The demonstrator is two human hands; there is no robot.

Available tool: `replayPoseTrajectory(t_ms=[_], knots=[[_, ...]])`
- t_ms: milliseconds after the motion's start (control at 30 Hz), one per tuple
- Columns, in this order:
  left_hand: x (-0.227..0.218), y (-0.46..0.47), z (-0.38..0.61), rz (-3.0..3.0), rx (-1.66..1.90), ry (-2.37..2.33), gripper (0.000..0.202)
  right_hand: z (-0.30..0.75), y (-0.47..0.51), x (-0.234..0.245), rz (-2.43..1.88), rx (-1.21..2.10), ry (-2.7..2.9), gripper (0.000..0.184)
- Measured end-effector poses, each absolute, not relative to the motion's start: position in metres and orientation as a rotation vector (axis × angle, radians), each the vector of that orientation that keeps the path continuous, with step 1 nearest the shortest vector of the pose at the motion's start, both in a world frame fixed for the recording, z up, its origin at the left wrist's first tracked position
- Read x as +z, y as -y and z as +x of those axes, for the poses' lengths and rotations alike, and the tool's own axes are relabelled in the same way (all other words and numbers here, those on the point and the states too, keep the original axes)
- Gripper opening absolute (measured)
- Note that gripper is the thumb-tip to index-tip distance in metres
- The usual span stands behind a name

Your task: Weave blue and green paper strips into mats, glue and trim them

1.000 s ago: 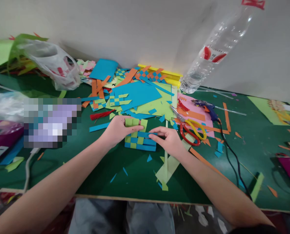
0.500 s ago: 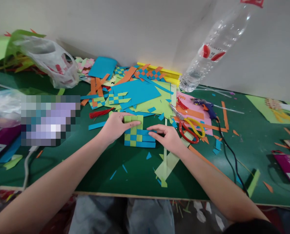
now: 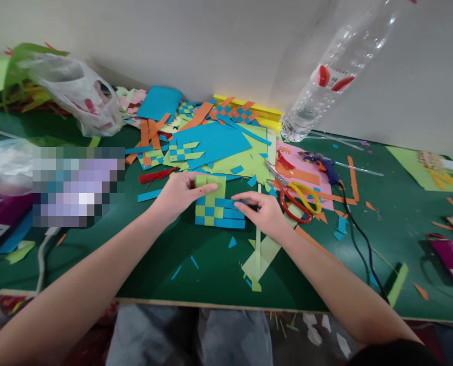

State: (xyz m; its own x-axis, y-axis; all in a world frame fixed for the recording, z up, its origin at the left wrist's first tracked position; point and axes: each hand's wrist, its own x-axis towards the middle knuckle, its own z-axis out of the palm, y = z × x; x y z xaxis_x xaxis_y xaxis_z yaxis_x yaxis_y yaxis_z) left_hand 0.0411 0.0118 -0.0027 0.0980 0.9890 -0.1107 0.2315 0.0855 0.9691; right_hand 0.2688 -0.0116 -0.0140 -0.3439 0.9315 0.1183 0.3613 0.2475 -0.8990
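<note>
Two hands at a woven paper mat [image 3: 219, 212] on the green tabletop [image 3: 196, 264].

The mat of green and blue strips lies flat at mid-tabletop, between both hands. The left hand [image 3: 178, 194] closes over the mat's upper green strips, fingers laid across them. The right hand [image 3: 263, 214] pinches a blue strip [image 3: 237, 203] at the mat's right edge, fingers narrow. Scissors [image 3: 299, 201] lie just right of the right hand.

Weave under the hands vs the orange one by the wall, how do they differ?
Green-blue weave sits square to the table edge; orange-blue weave is turned diagonal. Left hand and right hand rest on the green-blue weave; the orange-blue weave lies untouched on the scrap pile. Both are checkered paper-strip weaves.
</note>
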Motion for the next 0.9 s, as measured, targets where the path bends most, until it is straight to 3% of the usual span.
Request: replayPoseTrajectory(t_ms=[333, 533, 667, 900], knots=[[-0.014, -0.017, 0.04, 1.158, 0.932, -1.319, 0.047, 0.272, 0.007, -0.019, -1.223, 1.054, 1.707, 0.023], [-0.01, -0.012, 0.046, 1.242, 0.72, -1.166, 0.042, 0.272, 0.005, -0.014, -1.219, 1.106, 1.575, 0.037], [-0.009, -0.01, 0.05, 1.366, 0.583, -1.164, 0.051, 0.271, 0.002, -0.014, -1.223, 1.257, 1.518, 0.045], [-0.002, -0.007, 0.051, 1.714, 0.373, -1.029, 0.059, 0.263, 0.014, -0.013, -1.224, 1.209, 1.728, 0.028]])
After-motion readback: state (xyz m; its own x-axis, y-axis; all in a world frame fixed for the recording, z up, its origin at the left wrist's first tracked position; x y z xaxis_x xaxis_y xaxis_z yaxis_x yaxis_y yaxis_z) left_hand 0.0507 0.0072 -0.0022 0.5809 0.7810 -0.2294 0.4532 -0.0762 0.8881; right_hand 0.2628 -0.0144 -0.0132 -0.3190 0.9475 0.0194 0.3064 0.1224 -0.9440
